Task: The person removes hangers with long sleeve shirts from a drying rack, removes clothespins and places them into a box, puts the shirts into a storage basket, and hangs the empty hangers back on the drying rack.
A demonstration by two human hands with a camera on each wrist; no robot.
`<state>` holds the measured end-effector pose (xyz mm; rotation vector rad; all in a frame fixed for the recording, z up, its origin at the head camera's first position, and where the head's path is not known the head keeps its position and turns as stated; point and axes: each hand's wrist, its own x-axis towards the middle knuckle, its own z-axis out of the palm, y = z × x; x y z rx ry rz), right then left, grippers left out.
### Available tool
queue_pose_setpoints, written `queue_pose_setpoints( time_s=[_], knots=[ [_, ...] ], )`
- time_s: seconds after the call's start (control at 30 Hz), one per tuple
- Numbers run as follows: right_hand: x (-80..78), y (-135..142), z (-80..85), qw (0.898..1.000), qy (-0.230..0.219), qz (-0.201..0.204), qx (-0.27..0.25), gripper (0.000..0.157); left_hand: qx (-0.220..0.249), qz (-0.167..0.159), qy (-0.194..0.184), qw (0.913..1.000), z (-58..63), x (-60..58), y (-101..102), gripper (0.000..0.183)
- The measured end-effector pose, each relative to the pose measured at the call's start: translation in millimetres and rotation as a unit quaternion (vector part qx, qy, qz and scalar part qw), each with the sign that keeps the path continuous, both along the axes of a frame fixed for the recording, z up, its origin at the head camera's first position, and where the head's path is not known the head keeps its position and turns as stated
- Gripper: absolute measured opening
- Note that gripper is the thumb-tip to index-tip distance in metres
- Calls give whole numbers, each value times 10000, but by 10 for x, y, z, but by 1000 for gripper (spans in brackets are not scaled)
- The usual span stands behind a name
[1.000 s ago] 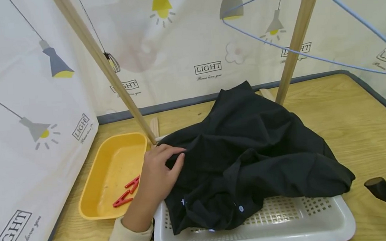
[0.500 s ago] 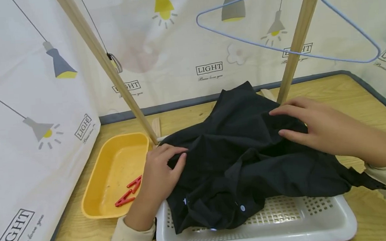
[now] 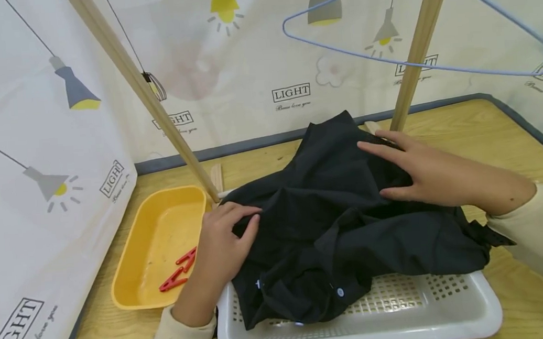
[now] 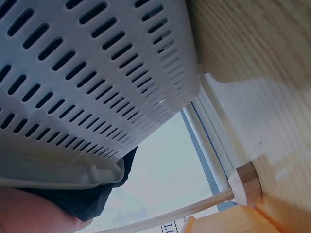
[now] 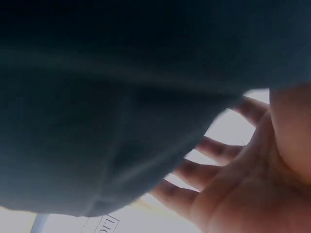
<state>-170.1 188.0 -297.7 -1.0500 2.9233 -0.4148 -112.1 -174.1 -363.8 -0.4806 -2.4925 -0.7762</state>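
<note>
A crumpled black shirt (image 3: 312,208) with pale buttons is heaped over a white perforated basket (image 3: 387,334). Its cloth spills past the basket's back rim onto the table. My left hand (image 3: 224,241) rests on the shirt's left edge by the rim, thumb and forefinger slightly apart. In the left wrist view, part of that hand (image 4: 34,211) shows beneath the black cloth. My right hand (image 3: 423,169) is at the shirt's right side, fingers spread and fairly straight. From the right wrist, this hand (image 5: 233,189) shows its palm, with its fingertips hidden by the cloth.
A yellow tub (image 3: 161,219) with red clothespins (image 3: 172,280) stands left of the basket. Two wooden posts (image 3: 135,89) rise behind, and a blue wire hanger (image 3: 367,56) hangs above the shirt at the right. A printed sheet (image 3: 245,61) lines the table's back and left side.
My right hand has come in from the far right to the shirt, then slid a little further left along it. The hanger has swung. My left hand has stayed in place.
</note>
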Motion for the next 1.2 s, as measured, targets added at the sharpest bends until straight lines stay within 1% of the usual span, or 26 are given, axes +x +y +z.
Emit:
queue_pose_setpoints(
  time_s=[0.1,0.17,0.27,0.4,0.5,0.6,0.7,0.8,0.87,0.93,1.07,1.13,1.2],
  knots=[
    [-10,2,-51,9999,-164,43,4,85,10,-19,-10,10000,1,0,-7,12],
    [-22,10,-97,9998,-183,44,-14,84,15,-18,-15,10000,2,0,-9,12],
    [-41,35,-187,9998,32,66,-169,77,25,-25,-3,10000,-7,-4,-14,13],
    [-52,78,-301,9975,434,5,-559,58,14,-61,-4,10000,-13,-12,-14,13],
    [-56,92,-354,9933,730,-4,-896,46,10,-35,-10,10000,-17,-10,-16,14],
    [-57,91,-390,9881,1064,-33,-1108,36,8,9,-14,10000,-21,-8,-20,14],
    [-45,92,-412,9834,1297,-181,-1256,26,-7,5,-34,10000,-20,-10,-20,14],
    [-23,94,-412,9800,1398,-354,-1370,21,-19,-16,-61,10000,-11,-14,-20,15],
    [-10,90,-408,9785,1433,-379,-1438,20,-8,-22,-74,10000,-8,-13,-22,14],
    [-4,76,-405,9769,1487,-315,-1504,21,-5,0,-71,10000,-6,-11,-25,14],
    [15,45,-414,9733,1584,63,-1658,25,-22,40,-52,10000,-7,-12,-27,13],
    [37,32,-424,9734,1547,291,-1667,29,-28,37,-65,10000,-5,-11,-24,14],
    [61,18,-429,9748,1415,539,-1637,31,-28,37,-95,9999,-3,-8,-23,14]
  ],
)
